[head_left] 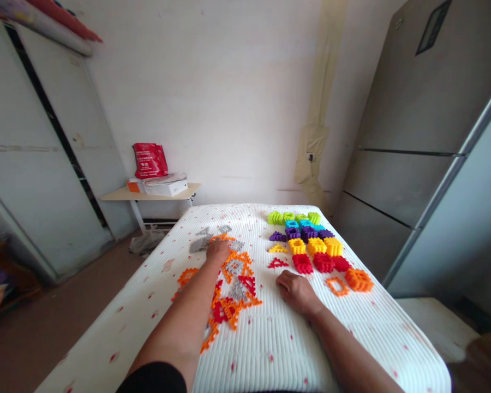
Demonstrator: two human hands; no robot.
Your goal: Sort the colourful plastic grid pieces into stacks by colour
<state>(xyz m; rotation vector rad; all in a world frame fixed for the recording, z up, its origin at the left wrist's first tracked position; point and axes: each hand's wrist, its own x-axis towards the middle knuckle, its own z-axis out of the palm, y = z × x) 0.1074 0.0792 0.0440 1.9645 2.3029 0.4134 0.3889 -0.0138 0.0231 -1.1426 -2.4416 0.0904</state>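
Left of the bed covered in white ribbed cloth with red flecks (276, 349) stand pale grey sliding doors (24, 153), with rolled red and patterned fabric (59, 22) above them. Beyond the bed's far left corner is a small wood-topped table (113, 194) with a white cardboard box (166, 189) and a glossy red bag (149, 160). The bag bears lines of white Chinese characters — a larger pair near the middle, the rest too small to read.

Spread over the left half of the bed are flat, toothed plastic pieces in orange, red and grey (232, 311). The left hand (218, 250) reaches to the far end of this spread, touching the pieces there; whether its fingers grasp one cannot be told.

Near the bed's middle the right hand (293, 288) rests on the cloth, fingers curled under — whether they hold anything is hidden. On the bed's right half, toothed plastic blocks form rows: lime green (275, 218) farthest, then blue (305, 224), purple (309, 234), yellow (297, 246), red (303, 265) and, nearest, orange (359, 280).

Right of the bed rises a tall grey refrigerator (396, 177), its dark rectangular label (433, 26) unreadable.
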